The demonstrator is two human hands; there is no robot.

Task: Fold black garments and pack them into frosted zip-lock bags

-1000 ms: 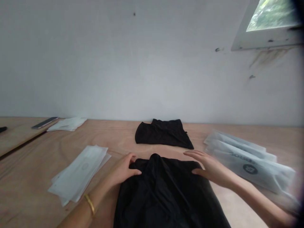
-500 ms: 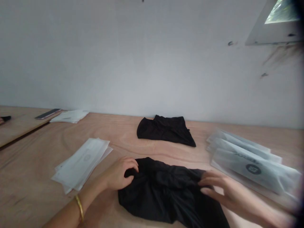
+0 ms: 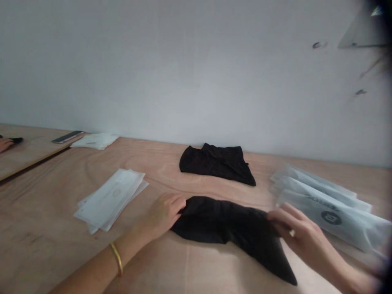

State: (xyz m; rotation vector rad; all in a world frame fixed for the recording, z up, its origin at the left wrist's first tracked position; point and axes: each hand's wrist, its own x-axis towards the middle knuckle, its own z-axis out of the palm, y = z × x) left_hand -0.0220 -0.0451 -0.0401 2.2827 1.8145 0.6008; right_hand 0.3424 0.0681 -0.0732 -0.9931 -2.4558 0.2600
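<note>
A black fabric garment (image 3: pixel 226 224) stretches between my two hands above the wooden table, its lower right corner hanging toward me. My left hand (image 3: pixel 168 212), with a gold bangle on the wrist, pinches its upper left end. At the upper right end, the fingers of my right hand (image 3: pixel 294 224) are closed on the cloth, and a ring shows on one finger. Which kind of garment it is, I cannot tell. Farther back, a second black garment (image 3: pixel 216 163) lies flat near the wall.
White printed plastic bags (image 3: pixel 113 200) are stacked left of my left hand. More frosted bags (image 3: pixel 324 212), seemingly filled, overlap at the right. White sheets (image 3: pixel 94 141) and a phone-like slab (image 3: pixel 67 136) lie at the back left. Another person's hand (image 3: pixel 5 143) shows at the left edge.
The garment's near part has swung up, so the cloth now looks narrower and smoother. Both hands have tightened on its upper edge. The view has shifted slightly.
</note>
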